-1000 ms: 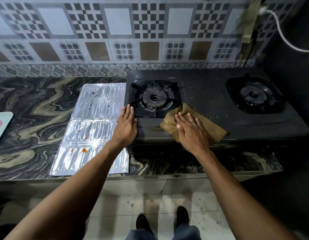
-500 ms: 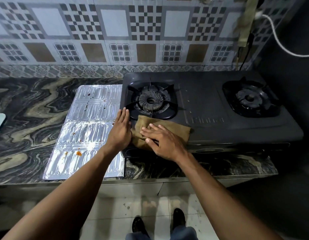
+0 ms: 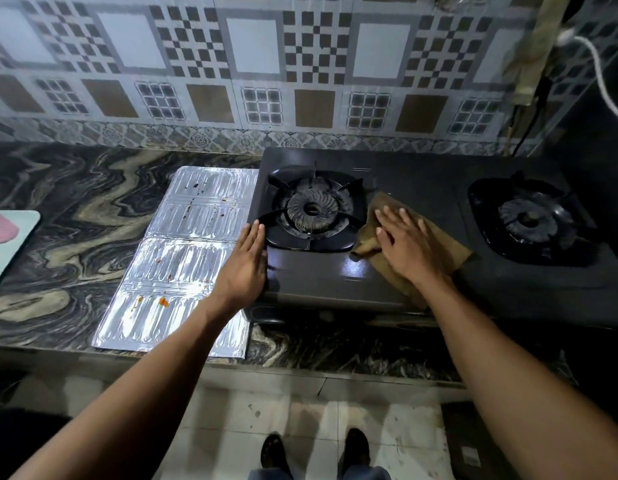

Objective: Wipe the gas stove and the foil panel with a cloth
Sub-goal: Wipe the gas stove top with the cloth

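A black two-burner gas stove (image 3: 414, 178) stands on the marble counter. A brown cloth (image 3: 449, 249) lies on its top between the two burners. My right hand (image 3: 406, 242) presses flat on the cloth with straight fingers, just right of the left burner (image 3: 312, 209). My left hand (image 3: 247, 263) rests flat against the stove's left front edge, fingers straight. The silver foil panel (image 3: 183, 258) lies flat on the counter left of the stove, with red and brown stains on it.
The right burner (image 3: 529, 220) sits at the stove's far end. A pale board (image 3: 9, 244) with something pink lies at the counter's left edge. A white cable (image 3: 603, 77) and a dark cord hang on the tiled wall at the right.
My right hand slid the cloth from the stove's front left edge to the right and further back, between the burners. My left hand stayed at the stove's left edge.
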